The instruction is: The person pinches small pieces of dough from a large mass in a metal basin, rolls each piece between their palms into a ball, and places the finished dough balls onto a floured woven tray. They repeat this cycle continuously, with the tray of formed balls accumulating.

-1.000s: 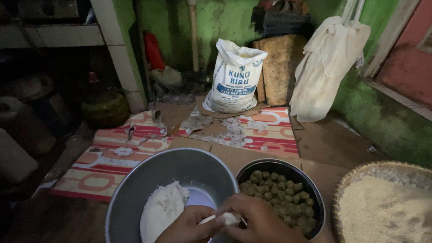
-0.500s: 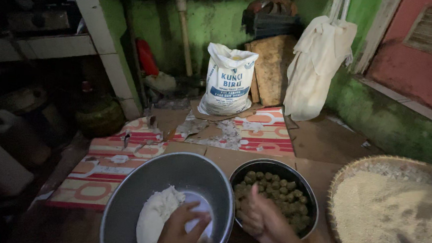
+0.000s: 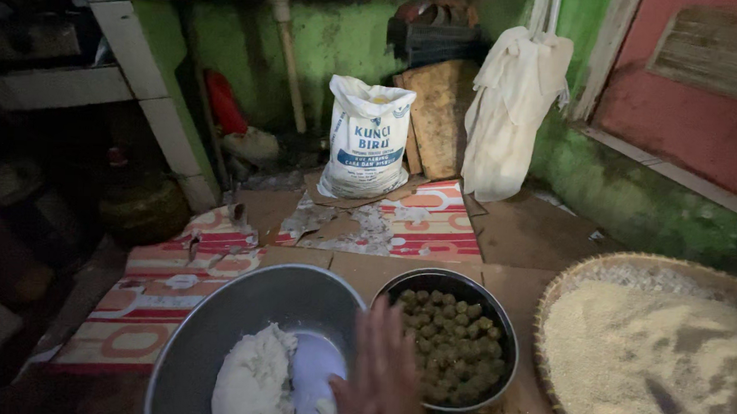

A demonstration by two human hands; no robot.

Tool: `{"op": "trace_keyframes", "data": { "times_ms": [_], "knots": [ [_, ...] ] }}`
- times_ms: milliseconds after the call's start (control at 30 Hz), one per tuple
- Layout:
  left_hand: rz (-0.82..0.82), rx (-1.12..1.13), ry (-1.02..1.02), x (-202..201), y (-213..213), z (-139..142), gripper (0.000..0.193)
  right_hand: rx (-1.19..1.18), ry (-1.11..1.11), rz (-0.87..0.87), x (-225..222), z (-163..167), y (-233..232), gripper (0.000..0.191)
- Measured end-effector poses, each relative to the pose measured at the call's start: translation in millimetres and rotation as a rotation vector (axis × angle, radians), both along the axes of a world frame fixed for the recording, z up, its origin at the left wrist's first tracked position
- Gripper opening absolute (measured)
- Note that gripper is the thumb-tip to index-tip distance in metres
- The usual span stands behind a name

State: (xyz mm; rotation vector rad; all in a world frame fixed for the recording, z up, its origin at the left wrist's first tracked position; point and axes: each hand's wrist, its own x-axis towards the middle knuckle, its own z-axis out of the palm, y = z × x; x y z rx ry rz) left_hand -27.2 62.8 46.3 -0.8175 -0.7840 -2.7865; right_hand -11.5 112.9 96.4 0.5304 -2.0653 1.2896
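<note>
My right hand (image 3: 382,373) is stretched flat, palm down and fingers together, at the bottom of the head view. It hovers over the gap between two bowls. Its underside is hidden, so I cannot tell whether it holds anything. My left hand is out of sight. To the left is a large grey metal basin (image 3: 240,292) holding a lump of white dough (image 3: 253,380). To the right stands a dark round bowl (image 3: 500,316) full of small greenish-brown balls (image 3: 454,343).
A wide woven tray (image 3: 581,270) of pale grains lies at the right. A white printed sack (image 3: 367,137) and a hanging white cloth bag (image 3: 513,114) stand against the green wall. Patterned mats (image 3: 166,285) and cardboard (image 3: 533,231) cover the floor. A dark pot (image 3: 140,209) sits at the left.
Both hands held a white piece over the basin, then separated. Now my left hand has gone from view and my right hand lies flat between the two bowls.
</note>
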Motion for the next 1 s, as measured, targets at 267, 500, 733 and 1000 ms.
{"op": "trace_keyframes", "data": {
  "times_ms": [267,500,733,1000],
  "knots": [
    [0.196,-0.240,-0.084,-25,-13,-37,0.103,0.330,-0.154,0.061,-13,-22,2,0.093],
    [-0.519,-0.057,-0.283,-14,-48,-14,0.085,-0.262,-0.306,0.401,-1,-15,6,0.069],
    [-0.164,-0.133,-0.453,10,-45,4,0.047,-0.172,-0.183,0.328,-17,-17,38,0.062],
    [-0.114,0.027,-0.407,25,-46,22,0.046,-0.665,-0.698,0.742,-20,-33,31,0.047]
  ]
}}
